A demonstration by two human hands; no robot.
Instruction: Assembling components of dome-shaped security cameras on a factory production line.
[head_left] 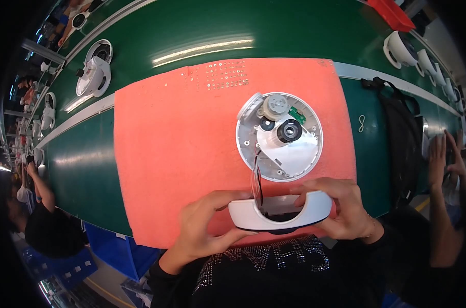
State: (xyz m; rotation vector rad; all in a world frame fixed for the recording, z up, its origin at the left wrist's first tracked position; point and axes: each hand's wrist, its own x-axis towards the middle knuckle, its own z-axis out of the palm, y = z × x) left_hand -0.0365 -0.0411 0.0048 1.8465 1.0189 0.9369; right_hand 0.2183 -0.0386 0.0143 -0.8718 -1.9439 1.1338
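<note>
Between my two hands is a white curved plastic housing part [279,219] with a rounded cutout and a dark lower edge. My left hand [208,222] grips its left end, thumb below and fingers above. Around its right end close the fingers of my right hand [340,208]. Thin dark and light wires [257,177] run from this part up to a round white appliance base [241,149] lying just beyond it. In the base sit a round metal motor [277,105], a black cylindrical part [289,131] and a small green circuit board [297,115].
An orange-pink mat [166,154] lies under the work, with rows of small metal pieces [227,74] at its far edge. Beyond runs a green conveyor [202,25] with white assemblies [95,72] at left and more [401,50] at right. A black bag [401,138] and another person's hands [443,154] are at right.
</note>
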